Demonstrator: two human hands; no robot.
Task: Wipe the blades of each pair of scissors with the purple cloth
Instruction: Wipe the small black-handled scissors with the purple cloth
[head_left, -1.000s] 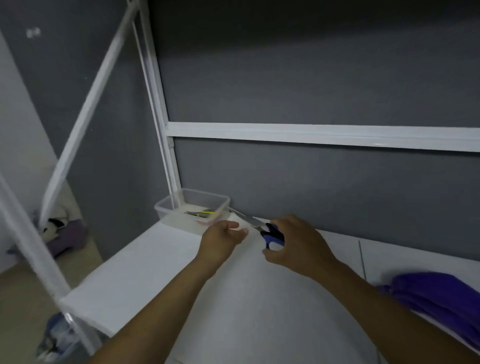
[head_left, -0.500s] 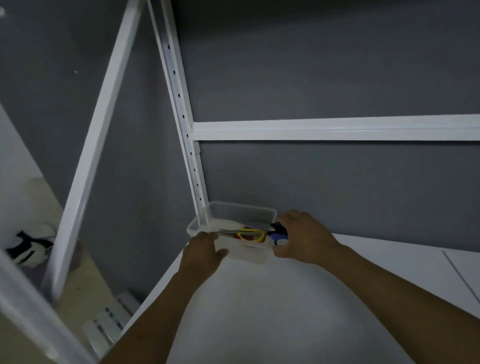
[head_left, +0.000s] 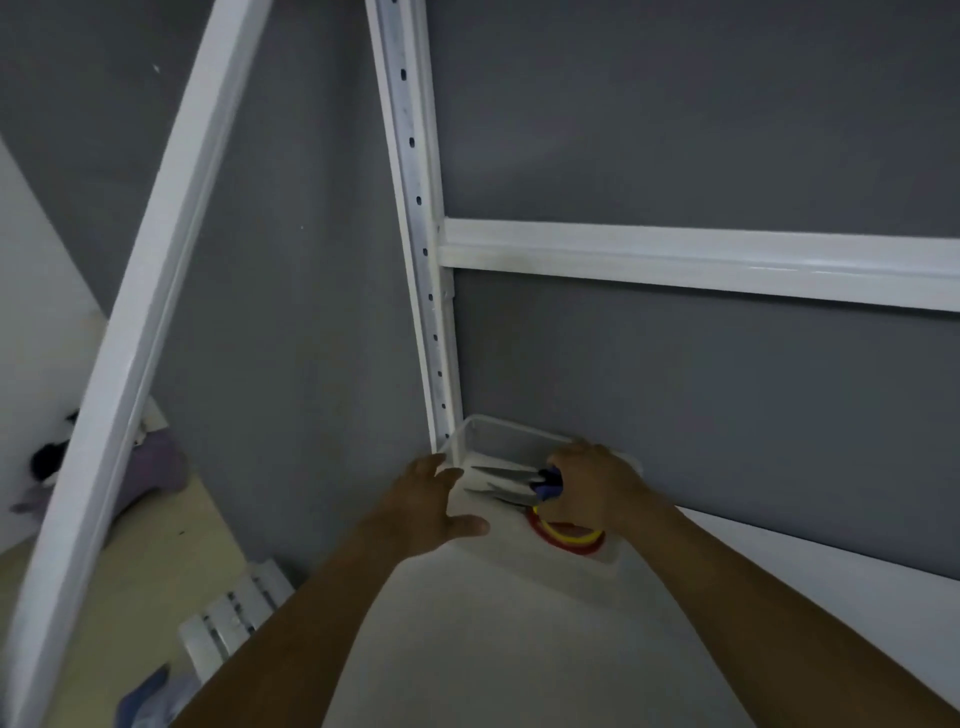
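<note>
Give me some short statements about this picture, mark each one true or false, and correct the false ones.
1. The right hand grips the blue-handled scissors inside the clear bin. True.
2. The left hand holds a purple cloth. False: it is open and holds nothing, at the bin's left edge.
3. The bin stands by the white post. True.
4. The scissors' blades point right. False: they point left, toward the left hand.
</note>
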